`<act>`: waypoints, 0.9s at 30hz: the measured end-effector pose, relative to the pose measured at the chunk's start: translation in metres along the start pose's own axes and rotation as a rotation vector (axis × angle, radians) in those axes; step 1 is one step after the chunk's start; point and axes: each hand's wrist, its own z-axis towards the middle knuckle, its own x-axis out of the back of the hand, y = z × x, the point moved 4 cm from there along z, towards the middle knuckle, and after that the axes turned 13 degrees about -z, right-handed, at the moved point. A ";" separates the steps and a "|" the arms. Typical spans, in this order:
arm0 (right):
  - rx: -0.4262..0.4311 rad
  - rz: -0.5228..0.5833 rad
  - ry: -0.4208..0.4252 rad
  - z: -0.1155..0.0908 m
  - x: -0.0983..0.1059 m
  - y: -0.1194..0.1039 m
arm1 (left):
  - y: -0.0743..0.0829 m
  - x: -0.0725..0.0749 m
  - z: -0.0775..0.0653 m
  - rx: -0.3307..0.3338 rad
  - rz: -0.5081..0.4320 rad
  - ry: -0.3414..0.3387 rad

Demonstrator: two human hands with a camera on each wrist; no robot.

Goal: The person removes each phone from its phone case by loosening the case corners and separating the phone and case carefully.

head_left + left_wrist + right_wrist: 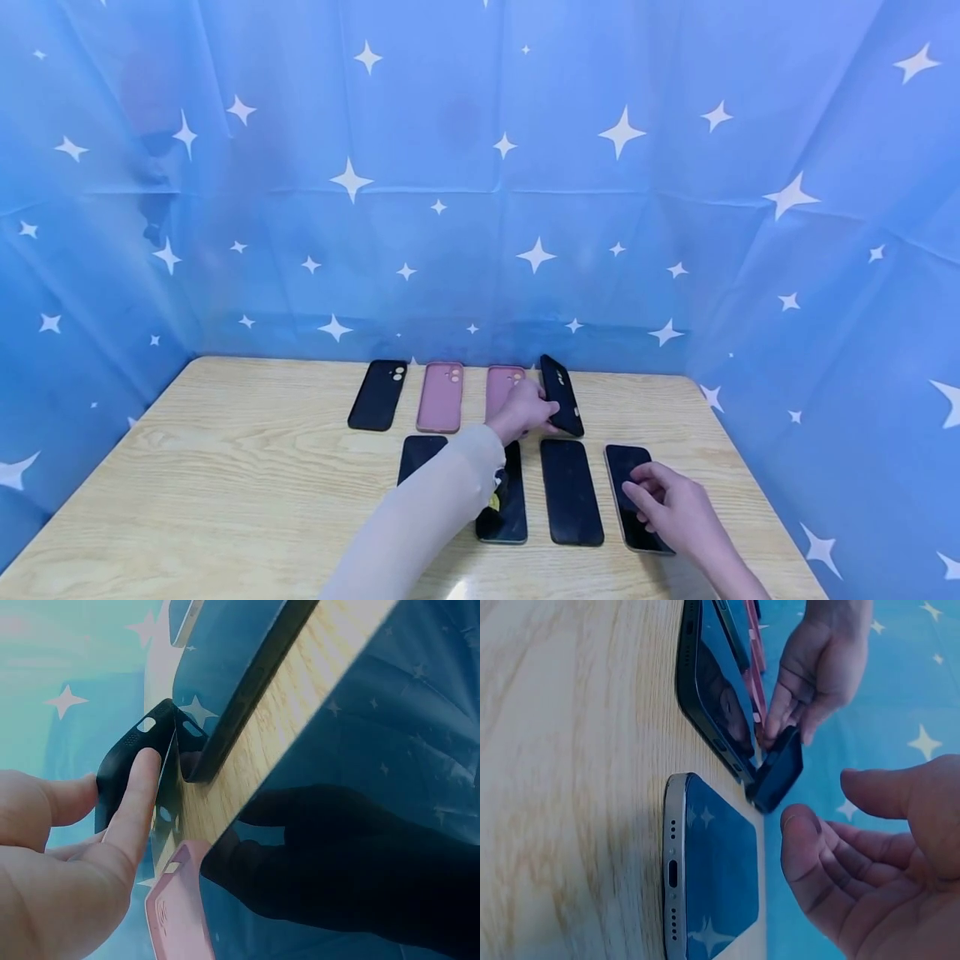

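At the back right of the table, my left hand (pixel 525 408) pinches a black phone case (pixel 561 392) by its edge. The case is tilted up, its camera cutouts at the upper end. In the left wrist view, the thumb and fingers lie on either side of this case (pixel 124 769). My right hand (pixel 678 508) is over the rightmost phone (pixel 624 463), fingers loosely curled and holding nothing. In the right wrist view, a gap shows between that hand (pixel 877 862) and the light-edged phone (pixel 716 870). A pink case (pixel 504 382) is partly hidden behind my left hand.
Another pink case (pixel 440 400) and a black case (pixel 377 400) lie farther left in the back row. In front are a dark phone (pixel 573 500), a phone with a yellow patch (pixel 513 508) and one (pixel 420 452) partly under my left sleeve (pixel 427 508). A starry blue curtain (pixel 450 167) surrounds the table (pixel 187 500).
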 end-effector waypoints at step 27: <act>0.013 0.009 -0.010 0.003 0.000 -0.004 | 0.012 0.022 -0.005 -0.094 0.202 0.048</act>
